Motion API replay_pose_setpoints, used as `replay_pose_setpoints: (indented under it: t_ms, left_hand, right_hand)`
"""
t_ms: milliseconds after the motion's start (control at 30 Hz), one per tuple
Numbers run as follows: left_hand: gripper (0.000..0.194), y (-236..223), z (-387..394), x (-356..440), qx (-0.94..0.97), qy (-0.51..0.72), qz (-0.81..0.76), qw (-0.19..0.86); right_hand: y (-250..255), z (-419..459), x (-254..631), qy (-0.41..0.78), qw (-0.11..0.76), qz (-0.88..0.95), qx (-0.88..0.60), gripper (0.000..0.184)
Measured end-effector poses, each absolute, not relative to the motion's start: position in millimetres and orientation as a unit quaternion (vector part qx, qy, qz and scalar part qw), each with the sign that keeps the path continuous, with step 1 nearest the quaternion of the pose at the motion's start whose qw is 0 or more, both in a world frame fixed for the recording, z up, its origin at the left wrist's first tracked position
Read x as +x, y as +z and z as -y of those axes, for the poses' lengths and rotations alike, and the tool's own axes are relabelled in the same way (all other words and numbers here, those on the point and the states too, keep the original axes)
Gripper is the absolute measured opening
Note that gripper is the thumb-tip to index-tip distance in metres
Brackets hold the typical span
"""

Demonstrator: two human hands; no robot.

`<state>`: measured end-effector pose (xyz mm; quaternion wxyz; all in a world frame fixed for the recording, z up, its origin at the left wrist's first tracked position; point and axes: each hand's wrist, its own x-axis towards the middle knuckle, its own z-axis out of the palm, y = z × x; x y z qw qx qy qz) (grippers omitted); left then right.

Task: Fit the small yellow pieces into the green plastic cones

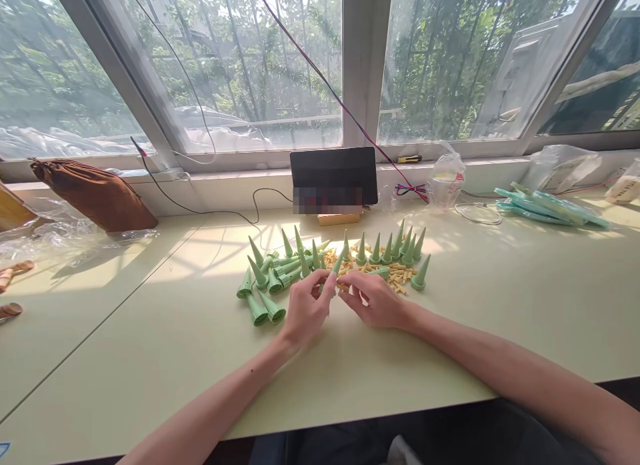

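My left hand (307, 306) is closed around a green plastic cone-shaped spike (339, 261), its tip pointing up and slightly right. Close beside it, my right hand (376, 299) has its thumb and fingers pinched together near the spike's lower part; what they hold, if anything, is too small to make out. Behind both hands lies a pile of small tan pegs (399, 276). Several green spikes (376, 249) stand point up around the pile on the right. To the left, more green spikes (257, 310) lie on their sides, some showing open round ends.
A dark tablet (333, 175) leans on a small box (339, 219) at the back of the table (165, 358). Further left is a brown drawstring bag (97, 195). A plastic-bagged cup (447, 185), a coiled cable (478, 213) and teal packets (547, 208) sit at the back right.
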<state>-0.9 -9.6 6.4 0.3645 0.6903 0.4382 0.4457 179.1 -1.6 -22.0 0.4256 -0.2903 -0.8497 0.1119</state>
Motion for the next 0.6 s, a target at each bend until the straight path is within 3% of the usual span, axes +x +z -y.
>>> replay_pose_setpoints:
  t_ms: [267, 600]
  left_hand:
    - [0.029, 7.0, 10.2, -1.1, 0.689, 0.447, -0.431, 0.373]
    - [0.031, 5.0, 9.0, -1.4, 0.686, 0.450, -0.438, 0.368]
  right_hand:
    - [-21.3, 5.2, 179.7, 0.108, 0.412, 0.858, -0.287, 0.021]
    - [-21.8, 1.7, 176.7, 0.010, 0.431, 0.857, -0.282, 0.010]
